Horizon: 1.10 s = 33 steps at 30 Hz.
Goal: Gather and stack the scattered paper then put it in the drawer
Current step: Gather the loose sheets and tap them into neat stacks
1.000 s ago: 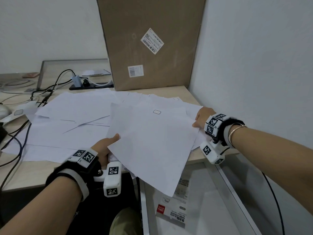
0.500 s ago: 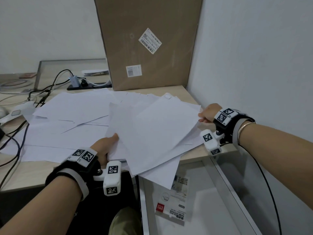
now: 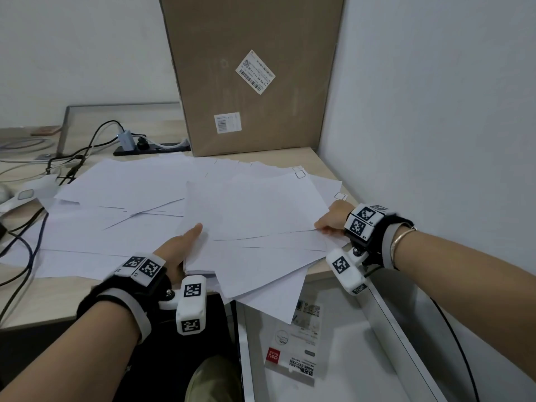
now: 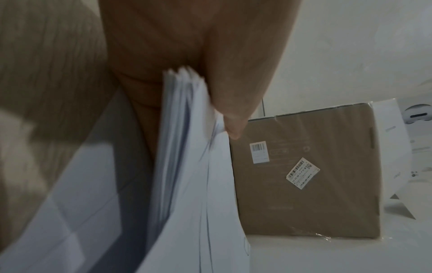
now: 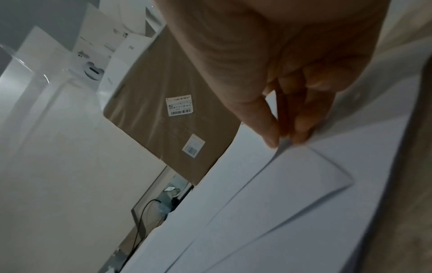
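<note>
Several white paper sheets form a loose stack (image 3: 255,227) at the desk's front right corner, and its lower sheets overhang the open drawer (image 3: 362,343). My left hand (image 3: 179,250) grips the stack's left edge, thumb on top; the left wrist view shows the sheaf (image 4: 184,147) pinched between thumb and fingers. My right hand (image 3: 333,219) pinches the right corner of the top sheet (image 5: 292,166) between thumb and fingertips. More sheets (image 3: 116,204) lie scattered across the desk to the left.
A tall cardboard box (image 3: 249,74) stands against the wall behind the papers. Cables (image 3: 26,227) and a power strip (image 3: 150,147) sit at the left and back. A packet of name stickers (image 3: 293,352) lies in the drawer. The wall is close on the right.
The right hand has pulled the tilted top sheet round so it lies squarer over the stack. The left hand has kept its grip on the left edge.
</note>
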### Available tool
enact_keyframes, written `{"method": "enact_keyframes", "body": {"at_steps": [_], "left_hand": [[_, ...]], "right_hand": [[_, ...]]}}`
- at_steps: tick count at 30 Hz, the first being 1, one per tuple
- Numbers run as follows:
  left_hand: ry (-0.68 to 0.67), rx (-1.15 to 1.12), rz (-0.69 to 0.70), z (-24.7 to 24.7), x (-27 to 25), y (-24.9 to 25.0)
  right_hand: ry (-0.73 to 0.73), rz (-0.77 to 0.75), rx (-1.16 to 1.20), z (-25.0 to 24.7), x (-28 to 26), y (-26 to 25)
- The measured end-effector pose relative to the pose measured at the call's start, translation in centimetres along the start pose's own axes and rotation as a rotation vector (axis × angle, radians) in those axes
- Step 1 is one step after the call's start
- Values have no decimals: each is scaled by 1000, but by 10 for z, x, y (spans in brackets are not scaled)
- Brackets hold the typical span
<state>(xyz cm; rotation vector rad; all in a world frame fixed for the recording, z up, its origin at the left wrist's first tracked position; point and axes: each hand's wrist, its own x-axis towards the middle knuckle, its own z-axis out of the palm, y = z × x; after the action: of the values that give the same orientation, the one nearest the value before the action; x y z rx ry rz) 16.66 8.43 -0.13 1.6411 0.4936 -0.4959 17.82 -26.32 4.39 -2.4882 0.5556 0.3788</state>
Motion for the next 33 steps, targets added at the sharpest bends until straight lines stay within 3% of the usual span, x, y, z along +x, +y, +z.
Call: {"method": "enact_keyframes", "body": {"at_steps": [5,10,15,24,30,33], "left_hand": [[-40,-6,35,13,-12,1],[-81,-34,41,10,-10,-2],[-76,-38,61,14,-16,1],[56,112,91,13,-12,2],[106,132,97,18,-12,3],[103,112,68,19,-9,2]], "right_hand": [[65,48,-95,-4,32,9],[44,52,49,-15,5,0],[-11,90,254,-15,15,5],[-61,33,370,-7,-13,-6],[-107,94,419,6,-25,-13],[-30,13,404,-3,-26,-13]]}}
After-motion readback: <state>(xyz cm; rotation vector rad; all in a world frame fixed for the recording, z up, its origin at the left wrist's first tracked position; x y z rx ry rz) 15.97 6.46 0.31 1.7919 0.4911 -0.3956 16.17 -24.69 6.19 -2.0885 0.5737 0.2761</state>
